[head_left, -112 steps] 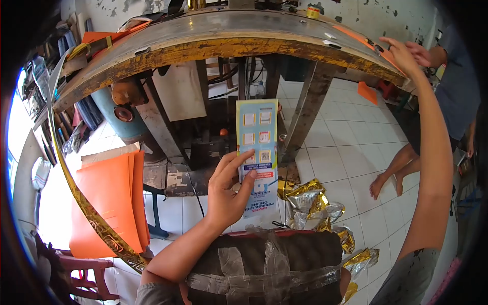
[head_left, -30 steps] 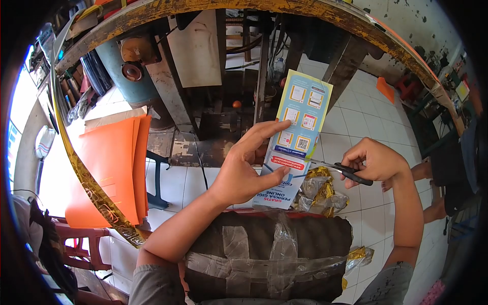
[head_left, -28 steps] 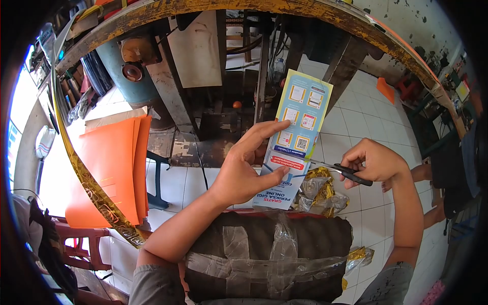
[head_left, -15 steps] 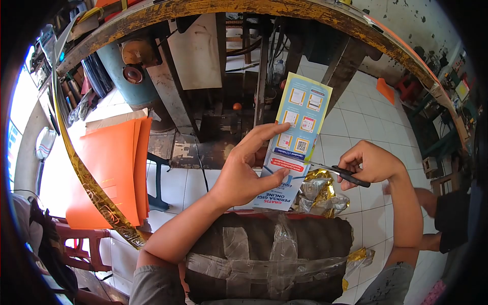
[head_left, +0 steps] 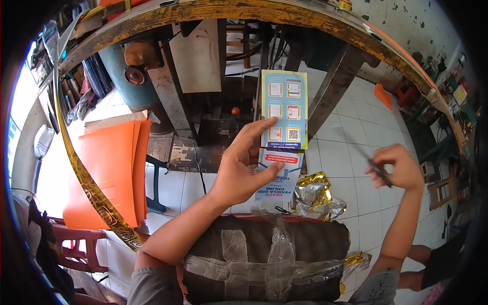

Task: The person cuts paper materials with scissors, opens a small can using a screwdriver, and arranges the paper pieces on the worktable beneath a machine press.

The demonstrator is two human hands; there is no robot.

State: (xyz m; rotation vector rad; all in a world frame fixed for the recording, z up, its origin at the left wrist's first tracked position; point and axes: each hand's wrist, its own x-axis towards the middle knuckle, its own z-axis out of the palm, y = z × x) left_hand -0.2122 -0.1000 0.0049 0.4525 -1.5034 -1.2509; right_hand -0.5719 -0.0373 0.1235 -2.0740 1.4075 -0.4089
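Note:
My left hand [head_left: 234, 168] is closed on a printed leaflet [head_left: 284, 109], pinched between thumb and fingers. The leaflet stands upright, with blue panels and a QR code on its upper part. A dark line crosses it, and below lies the white-blue lower part [head_left: 278, 185] with a red label. I cannot tell whether a strip still joins the two parts. Away to the right, my right hand [head_left: 399, 168] grips black-handled scissors [head_left: 378, 173], whose blades are smeared by motion. Beneath my left forearm is a dark roll wrapped in clear tape [head_left: 284, 241].
Crumpled gold foil [head_left: 315, 195] lies beyond the roll. Orange sheets [head_left: 107, 175] are stacked at left, near a long gold strip [head_left: 84, 178]. A worn wooden bench [head_left: 244, 12] spans the top. Another person's dark clothing [head_left: 445, 262] shows at lower right.
The scissors have left the leaflet, moving right and slightly down with my right hand. The leaflet has turned more upright, and a dark line now crosses it where the blades were.

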